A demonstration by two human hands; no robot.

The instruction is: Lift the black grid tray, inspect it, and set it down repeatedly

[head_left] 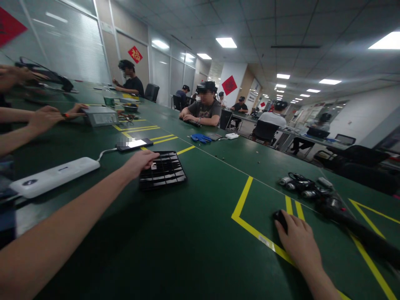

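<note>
At the centre left, a black tray with a grid of compartments [170, 171] is on the green table. My left hand [140, 162] is at its left edge, fingers closed on it; the thumb side is partly hidden and blurred. Something small and pale shows beside the fingertips, too unclear to name. To the right, my right hand [298, 241] is curled over a black computer mouse [280, 221], which rests inside yellow tape lines. Most of the mouse is covered by the fingers.
A white power strip [59, 177] and a lit phone [134, 144] are on the left. Ahead lie blue gloves [201, 138]. Black cables with metal connectors [308, 189] lie at right. Co-workers' hands [46, 118] reach a grey metal box [101, 116]; another person [204, 108] sits opposite.
</note>
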